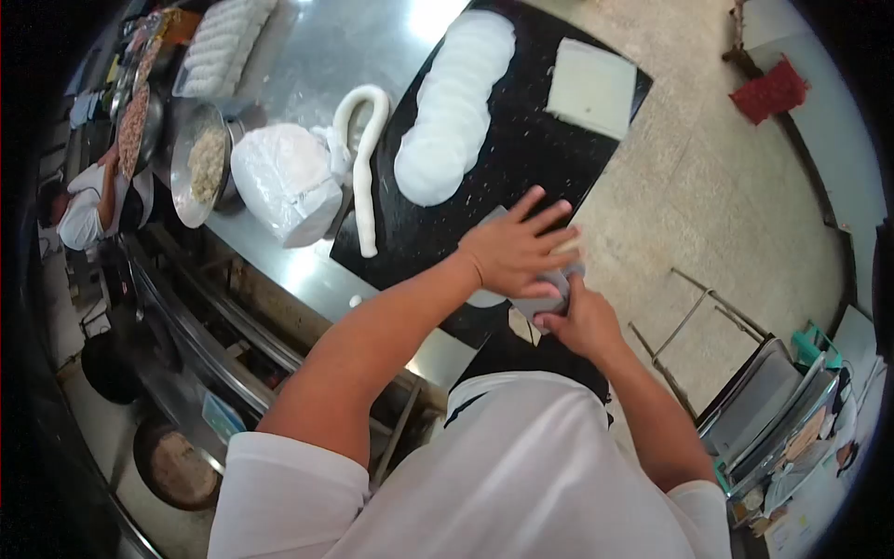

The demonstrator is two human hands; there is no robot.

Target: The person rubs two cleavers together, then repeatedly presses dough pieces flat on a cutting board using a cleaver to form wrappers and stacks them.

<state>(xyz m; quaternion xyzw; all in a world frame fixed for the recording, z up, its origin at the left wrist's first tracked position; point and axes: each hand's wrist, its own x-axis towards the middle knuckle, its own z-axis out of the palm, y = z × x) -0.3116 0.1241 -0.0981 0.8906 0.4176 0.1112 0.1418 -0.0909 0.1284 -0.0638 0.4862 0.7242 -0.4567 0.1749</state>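
- Left hand (pixel 517 253): fingers spread, palm down over the gray tool (pixel 538 304), right of center.
- Right hand (pixel 589 321): pinching that tool's near edge, thumb toward the shirt.
- Overlapping white discs (pixel 452 116): on the black board (pixel 526 130), upper middle.
- Dough rope (pixel 364 186): hooked, left of them, beside the plastic-wrapped bundle (pixel 287 177).

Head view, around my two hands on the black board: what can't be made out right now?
- Grey flat tool: middle covered by the left hand; full shape unclear.
- Right hand: some fingers hidden behind its own thumb side and the tool.
- White round piece: mostly hidden by the left hand and tool.
- Plastic bag: creases and glare obscure its contents.
- Paper sheet, lower right: print too small to read.
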